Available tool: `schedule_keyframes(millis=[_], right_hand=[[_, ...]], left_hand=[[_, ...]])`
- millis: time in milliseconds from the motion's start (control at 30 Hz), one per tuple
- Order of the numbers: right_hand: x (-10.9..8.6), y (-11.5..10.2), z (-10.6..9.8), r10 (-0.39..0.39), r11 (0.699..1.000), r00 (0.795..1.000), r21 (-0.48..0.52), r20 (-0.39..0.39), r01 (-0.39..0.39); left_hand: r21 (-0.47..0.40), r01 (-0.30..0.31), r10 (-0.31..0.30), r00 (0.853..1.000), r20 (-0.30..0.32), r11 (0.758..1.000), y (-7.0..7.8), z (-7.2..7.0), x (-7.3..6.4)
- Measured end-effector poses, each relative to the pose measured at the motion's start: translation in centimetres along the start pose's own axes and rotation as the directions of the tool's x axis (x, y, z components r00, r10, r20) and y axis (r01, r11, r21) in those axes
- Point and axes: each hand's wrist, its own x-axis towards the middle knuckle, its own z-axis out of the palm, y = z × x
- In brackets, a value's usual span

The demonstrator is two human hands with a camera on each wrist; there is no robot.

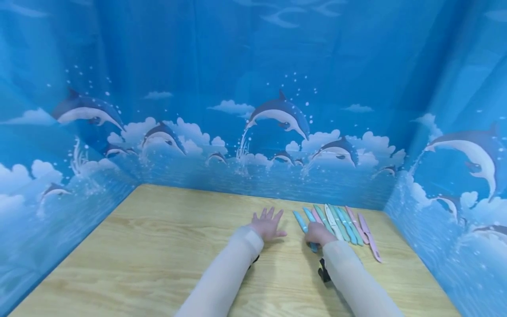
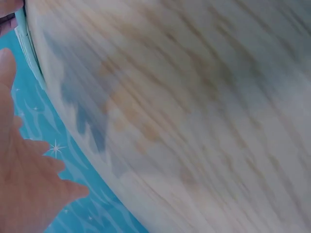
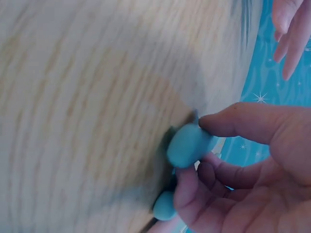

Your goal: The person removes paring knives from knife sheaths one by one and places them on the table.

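My right hand [image 1: 320, 233] pinches the handle of a blue knife [image 1: 300, 220], the leftmost of a row. Its rounded light-blue handle end [image 3: 188, 146] shows between thumb and fingers in the right wrist view. Just below those fingers is a second blue handle end [image 3: 164, 206]. Left of the row, my left hand [image 1: 268, 224] is low over the table with its fingers spread, holding nothing. In the left wrist view that hand [image 2: 29, 179] shows at the left edge, and a pale blue-green knife [image 2: 29, 53] appears by the right hand's fingers.
Several knives lie side by side at the back right, among them a white-bladed one [image 1: 332, 220], a green one [image 1: 322, 216] and a pink one [image 1: 370, 237] at the right end. A blue dolphin-print curtain [image 1: 222, 88] surrounds the wooden table [image 1: 158, 246].
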Motion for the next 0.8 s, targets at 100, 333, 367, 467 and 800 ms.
schedule_keyframes(millis=[100, 333, 367, 467, 800], right_hand=[[0.0, 0.1, -0.1, -0.025, 1.000, 0.999, -0.018, 0.025, 0.026], [0.5, -0.2, -0.2, 0.004, 0.999, 0.999, 0.042, 0.034, -0.005], [0.5, -0.2, -0.2, 0.001, 0.998, 1.000, 0.056, 0.029, -0.003], [0.2, -0.4, -0.3, -0.025, 0.996, 1.000, 0.083, 0.002, 0.024], [-1.7, -1.5, -0.4, -0.130, 0.987, 0.982, 0.073, -0.135, 0.141]], left_hand=[[-0.001, -0.004, 0.004, 1.000, -0.006, 1.000, 0.5, 0.0, 0.0], [0.026, -0.040, 0.040, 0.999, -0.005, 0.999, 1.2, 0.0, 0.0], [0.029, -0.044, 0.044, 0.999, -0.011, 0.999, 1.3, -0.1, 0.0], [0.040, -0.056, 0.057, 0.998, -0.024, 0.998, 1.5, -0.3, -0.1], [0.061, -0.207, 0.209, 0.977, -0.035, 0.977, 0.4, -1.2, -0.3]])
